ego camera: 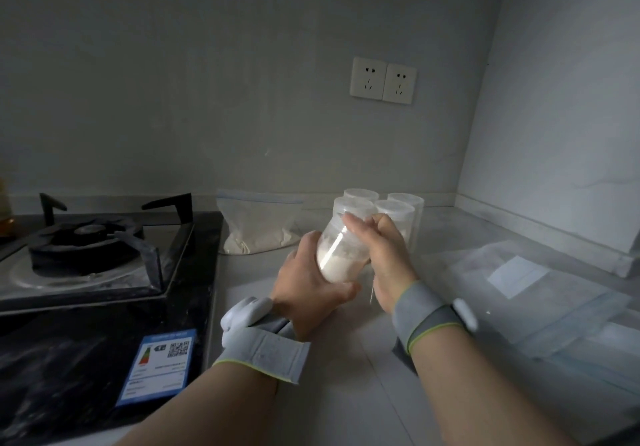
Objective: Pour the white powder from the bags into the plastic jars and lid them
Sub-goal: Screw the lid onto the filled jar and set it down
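Perhaps-lidded jar (pixel 341 258): left hand (pixel 311 286), right hand (pixel 386 258)

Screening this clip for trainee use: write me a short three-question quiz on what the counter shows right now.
1. True or false: the jar gripped by the left hand and right hand is empty.
2. The powder bag stands: A left of the lidded jars; B right of them; C in front of them.
3. How many jars stand behind the held one?
Key: 1 false; 2 A; 3 three.
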The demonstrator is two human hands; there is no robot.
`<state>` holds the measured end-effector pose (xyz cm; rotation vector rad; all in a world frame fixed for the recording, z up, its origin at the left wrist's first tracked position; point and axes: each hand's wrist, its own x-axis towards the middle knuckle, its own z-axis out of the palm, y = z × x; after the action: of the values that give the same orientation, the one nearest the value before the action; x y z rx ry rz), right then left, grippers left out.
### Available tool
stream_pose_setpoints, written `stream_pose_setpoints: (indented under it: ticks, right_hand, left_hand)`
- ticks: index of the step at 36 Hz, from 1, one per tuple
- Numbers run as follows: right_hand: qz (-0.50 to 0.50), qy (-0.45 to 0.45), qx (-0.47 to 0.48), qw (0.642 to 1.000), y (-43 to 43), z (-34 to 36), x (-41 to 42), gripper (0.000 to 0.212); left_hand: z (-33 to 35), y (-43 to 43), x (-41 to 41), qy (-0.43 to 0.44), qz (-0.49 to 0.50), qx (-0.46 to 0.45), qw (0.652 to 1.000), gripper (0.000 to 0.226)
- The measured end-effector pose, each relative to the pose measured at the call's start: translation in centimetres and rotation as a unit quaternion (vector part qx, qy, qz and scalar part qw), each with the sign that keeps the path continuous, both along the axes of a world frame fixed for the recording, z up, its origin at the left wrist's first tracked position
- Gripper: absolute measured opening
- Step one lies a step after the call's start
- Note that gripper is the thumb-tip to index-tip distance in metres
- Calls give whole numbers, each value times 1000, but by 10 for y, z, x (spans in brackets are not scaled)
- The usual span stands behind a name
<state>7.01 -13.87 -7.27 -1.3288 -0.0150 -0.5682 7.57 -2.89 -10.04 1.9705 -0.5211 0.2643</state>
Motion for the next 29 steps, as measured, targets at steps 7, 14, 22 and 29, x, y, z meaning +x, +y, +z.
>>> stream_pose_setpoints:
  ticks: [7, 14, 22, 29]
  right_hand:
    - [-4, 5, -35, 999, 1, 1, -1, 33]
    - [42, 14, -26, 999, 2, 1, -1, 32]
    - [-25, 15, -43, 999, 11, 2, 2, 35]
    - [-43, 27, -90, 995, 4, -6, -2, 79]
  left_hand:
    - [0, 1, -1, 13, -6, -23, 1000, 71]
    - [1, 3, 1, 18, -18, -20, 999, 67]
    - [-3, -5, 3, 8, 1, -28, 1000, 69]
    - [-5, -13, 9, 10, -45, 102, 994, 74]
